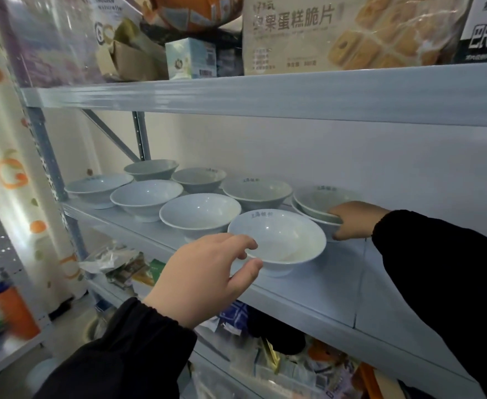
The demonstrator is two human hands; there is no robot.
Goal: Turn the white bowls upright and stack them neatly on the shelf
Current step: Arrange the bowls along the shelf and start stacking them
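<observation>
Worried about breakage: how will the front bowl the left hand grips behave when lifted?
The front bowl looks glossy, glazed: probably rigid, brittle, slippery. Its narrow foot under a wide rim may let it tip. The left hand pinches one edge, so it could tilt.

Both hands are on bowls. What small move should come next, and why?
Probably lift the front bowl with the left hand and set it into the two-bowl stack the right hand holds: it is upright and gripped at its rim.

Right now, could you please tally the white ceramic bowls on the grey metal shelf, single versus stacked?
Single white ceramic bowls, upright: 7
Stacked white ceramic bowls, gripped by the right hand: 2
Total: 9
</observation>
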